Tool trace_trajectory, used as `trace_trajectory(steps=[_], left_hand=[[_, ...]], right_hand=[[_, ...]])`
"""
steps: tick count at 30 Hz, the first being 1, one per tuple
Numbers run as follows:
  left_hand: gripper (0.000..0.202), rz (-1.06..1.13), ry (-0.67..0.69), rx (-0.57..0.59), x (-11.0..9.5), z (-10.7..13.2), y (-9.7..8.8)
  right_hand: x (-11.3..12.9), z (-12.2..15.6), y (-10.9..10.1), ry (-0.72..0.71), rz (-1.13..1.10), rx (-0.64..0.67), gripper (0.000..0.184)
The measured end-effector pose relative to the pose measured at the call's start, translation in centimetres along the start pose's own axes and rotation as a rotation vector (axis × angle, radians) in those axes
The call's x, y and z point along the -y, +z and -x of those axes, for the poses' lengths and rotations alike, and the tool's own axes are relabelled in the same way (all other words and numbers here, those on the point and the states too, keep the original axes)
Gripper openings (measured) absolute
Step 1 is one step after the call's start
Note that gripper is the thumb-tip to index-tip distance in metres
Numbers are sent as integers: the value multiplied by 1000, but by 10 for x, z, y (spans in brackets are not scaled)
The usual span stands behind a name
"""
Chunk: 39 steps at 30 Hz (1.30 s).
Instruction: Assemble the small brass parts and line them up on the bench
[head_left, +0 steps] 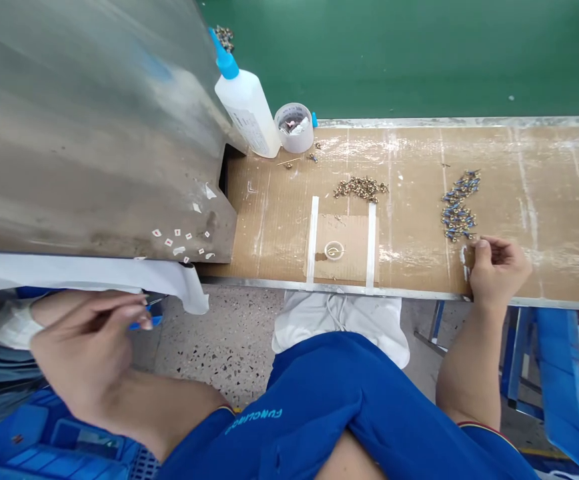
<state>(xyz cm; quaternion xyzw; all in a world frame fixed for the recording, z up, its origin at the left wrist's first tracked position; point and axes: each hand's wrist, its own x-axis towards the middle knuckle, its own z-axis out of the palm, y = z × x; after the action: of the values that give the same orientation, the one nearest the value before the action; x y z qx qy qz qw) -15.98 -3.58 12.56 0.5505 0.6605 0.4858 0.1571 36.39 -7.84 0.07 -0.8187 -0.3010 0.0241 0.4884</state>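
My right hand (500, 272) rests at the front part of the cardboard-covered bench, thumb and fingertips pinched together. Its fingertips are at the near end of a pile of small brass-coloured parts with blue bits (459, 207); whatever is between them is too small to make out. Off the bench at the left, my left hand (89, 340) hangs with thumb and fingers pinched, holding something tiny that I cannot identify. Between the hands, a cardboard patch (349, 263) is fixed by two white tape strips and bears a small pale ring (334, 251). Behind it lies a heap of small brass-coloured parts (361, 189).
A white bottle with a blue nozzle (249, 110) stands beside a tape roll (294, 128) holding scraps. Left is a metal housing (94, 133) with small labels (178, 233). Another person's sleeve (12, 323) shows at far left. Blue crates (69, 440) sit below.
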Motion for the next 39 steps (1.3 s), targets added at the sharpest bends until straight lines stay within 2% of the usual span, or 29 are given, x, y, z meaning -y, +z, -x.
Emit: trace_trajectory(steps=[1, 3, 5, 7, 9, 12, 14, 17, 19, 22, 25, 28, 31, 34, 39], left_hand=[[11, 30, 5, 64, -4, 10, 0], [16, 122, 42, 286, -11, 23, 10], [19, 222, 64, 538, -15, 25, 32], [15, 303, 66, 692, -13, 21, 61], [7, 334, 12, 714, -7, 17, 92], [12, 349, -60, 693, 3, 11, 133], [15, 354, -45, 690, 7, 9, 154], [20, 394, -2, 697, 8, 9, 174], [24, 426, -27, 732, 7, 12, 181], [30, 472, -144, 774, 4, 21, 188], [40, 541, -257, 735, 2, 30, 195], [43, 585, -298, 709, 4, 36, 202], [40, 602, -301, 713, 7, 38, 206], [35, 594, -312, 744, 10, 39, 205], [33, 617, -313, 820, 12, 41, 201]], right_hand=[[0, 0, 0, -7, 4, 0, 13], [1, 0, 0, -20, 6, -4, 13], [0, 0, 0, -25, 19, -10, 14], [-3, 0, -1, -29, 33, -11, 14], [-6, 0, -1, -42, 27, 1, 17], [-10, 0, -1, -64, 15, 7, 20], [-11, 0, -1, -68, 22, 3, 20], [-8, 1, -1, -55, 24, -7, 21], [-5, 2, -1, -41, 18, -20, 21], [-1, 2, 1, -14, -8, -63, 22], [4, 5, 4, -17, -66, -103, 26], [15, 13, 9, -52, -134, -91, 31], [29, 25, 17, -111, -181, 35, 31], [45, 39, 27, -178, -165, 264, 29], [74, 64, 49, -241, -162, 571, 26]])
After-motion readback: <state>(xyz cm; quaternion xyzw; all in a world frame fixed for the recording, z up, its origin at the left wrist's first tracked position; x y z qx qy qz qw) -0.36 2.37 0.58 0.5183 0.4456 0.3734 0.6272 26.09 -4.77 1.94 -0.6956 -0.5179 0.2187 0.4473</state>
